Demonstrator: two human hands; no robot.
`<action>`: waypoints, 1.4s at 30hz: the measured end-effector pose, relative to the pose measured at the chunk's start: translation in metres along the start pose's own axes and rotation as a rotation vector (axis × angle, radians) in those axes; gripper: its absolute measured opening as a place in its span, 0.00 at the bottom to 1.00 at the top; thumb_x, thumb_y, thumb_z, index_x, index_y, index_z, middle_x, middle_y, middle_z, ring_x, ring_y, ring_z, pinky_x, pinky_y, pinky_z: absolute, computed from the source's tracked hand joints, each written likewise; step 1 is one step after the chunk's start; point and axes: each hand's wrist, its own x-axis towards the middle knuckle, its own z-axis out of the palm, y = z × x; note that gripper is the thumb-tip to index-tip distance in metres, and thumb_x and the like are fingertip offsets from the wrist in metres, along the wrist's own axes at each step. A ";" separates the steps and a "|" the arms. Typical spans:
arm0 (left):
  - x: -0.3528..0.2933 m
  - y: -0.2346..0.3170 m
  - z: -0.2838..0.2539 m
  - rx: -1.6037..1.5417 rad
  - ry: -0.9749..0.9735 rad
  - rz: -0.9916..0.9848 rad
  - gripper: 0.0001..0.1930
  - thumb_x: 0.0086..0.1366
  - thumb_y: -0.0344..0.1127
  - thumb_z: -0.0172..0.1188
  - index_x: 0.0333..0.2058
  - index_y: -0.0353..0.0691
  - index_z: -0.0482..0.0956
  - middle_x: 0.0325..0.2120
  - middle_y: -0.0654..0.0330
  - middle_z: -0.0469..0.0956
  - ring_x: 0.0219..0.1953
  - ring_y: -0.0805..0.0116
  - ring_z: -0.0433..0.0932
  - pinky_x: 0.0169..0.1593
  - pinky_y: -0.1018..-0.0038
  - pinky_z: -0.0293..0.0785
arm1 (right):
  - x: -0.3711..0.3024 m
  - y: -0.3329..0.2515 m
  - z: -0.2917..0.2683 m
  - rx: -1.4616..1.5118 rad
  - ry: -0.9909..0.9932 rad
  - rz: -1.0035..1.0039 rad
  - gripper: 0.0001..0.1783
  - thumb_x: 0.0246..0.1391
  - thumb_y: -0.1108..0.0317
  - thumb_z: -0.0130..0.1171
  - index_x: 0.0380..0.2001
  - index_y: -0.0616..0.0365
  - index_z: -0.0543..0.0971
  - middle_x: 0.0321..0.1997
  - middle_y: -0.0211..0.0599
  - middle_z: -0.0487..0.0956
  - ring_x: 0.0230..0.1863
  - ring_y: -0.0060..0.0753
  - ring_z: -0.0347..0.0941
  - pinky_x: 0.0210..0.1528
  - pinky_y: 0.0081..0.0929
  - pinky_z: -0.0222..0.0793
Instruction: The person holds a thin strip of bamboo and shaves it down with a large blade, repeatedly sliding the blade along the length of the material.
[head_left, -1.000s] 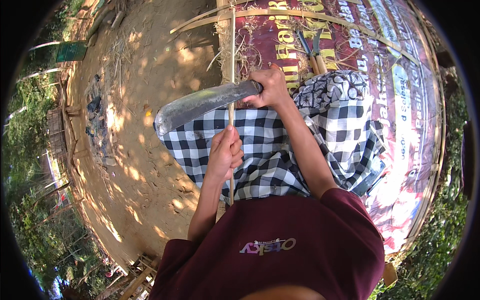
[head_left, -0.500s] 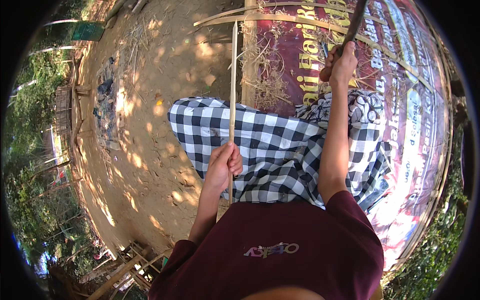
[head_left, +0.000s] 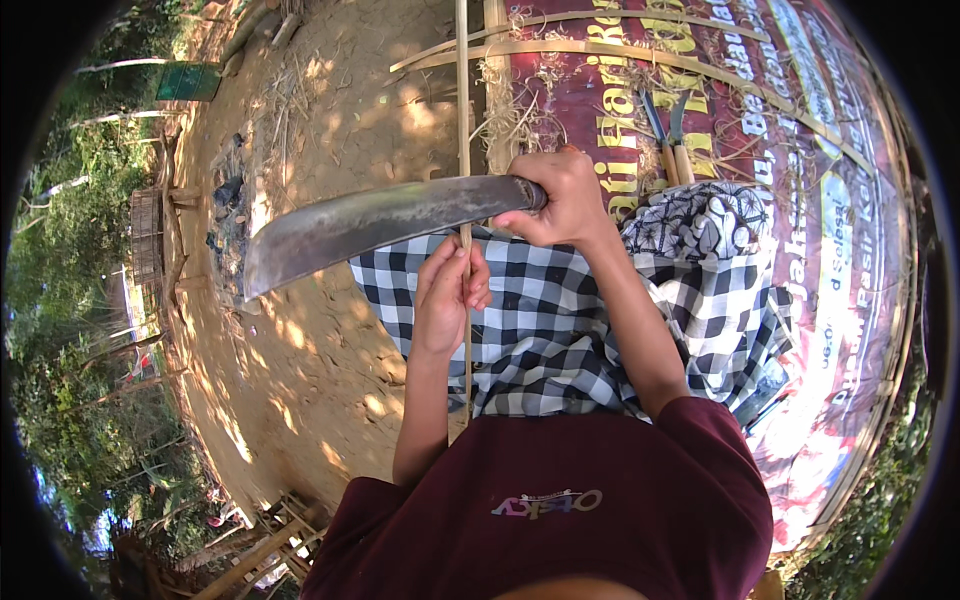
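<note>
My left hand (head_left: 445,300) is closed around a long, narrow bamboo strip (head_left: 463,100), which runs away from me over my lap. In my right hand (head_left: 565,200) is the handle of a machete (head_left: 375,222). Its broad, dark blade points left and lies across the strip just beyond my left fingers. My right thumb reaches toward the strip at the blade's base; whether it presses on it I cannot tell. Black-and-white checked cloth (head_left: 545,290) covers my legs beneath both hands.
Two knives with pale handles (head_left: 683,160) lie on the dark red printed banner (head_left: 585,120) beyond my right arm. Curly shavings (head_left: 530,110) litter its left edge. Long bamboo strips (head_left: 640,52) cross the far side. Bare earth (head_left: 310,370) stretches to the left.
My right hand has come left and nearer with the machete, bringing its blade over the bamboo strip. The strip reaches farther away from me. The knives on the banner are now uncovered.
</note>
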 end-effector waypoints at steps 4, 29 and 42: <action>0.003 0.010 -0.007 0.046 -0.046 0.019 0.19 0.75 0.46 0.34 0.27 0.42 0.62 0.14 0.72 0.53 0.14 0.83 0.49 0.17 0.83 0.45 | -0.002 -0.018 0.016 -0.066 -0.068 0.015 0.34 0.36 0.29 0.62 0.15 0.54 0.73 0.12 0.32 0.71 0.14 0.38 0.70 0.15 0.33 0.57; -0.083 0.018 -0.060 1.062 0.588 0.179 0.21 0.73 0.41 0.43 0.23 0.33 0.70 0.12 0.60 0.63 0.16 0.74 0.62 0.21 0.71 0.58 | -0.025 0.125 -0.073 -0.385 0.227 1.098 0.43 0.55 0.29 0.43 0.23 0.66 0.81 0.16 0.43 0.77 0.22 0.39 0.76 0.27 0.37 0.70; -0.031 0.006 -0.027 0.115 0.171 -0.051 0.19 0.75 0.45 0.40 0.32 0.37 0.70 0.17 0.69 0.60 0.15 0.83 0.54 0.18 0.85 0.54 | -0.008 0.013 -0.007 0.115 0.043 0.520 0.29 0.53 0.43 0.58 0.22 0.63 0.79 0.09 0.35 0.65 0.12 0.28 0.64 0.17 0.30 0.57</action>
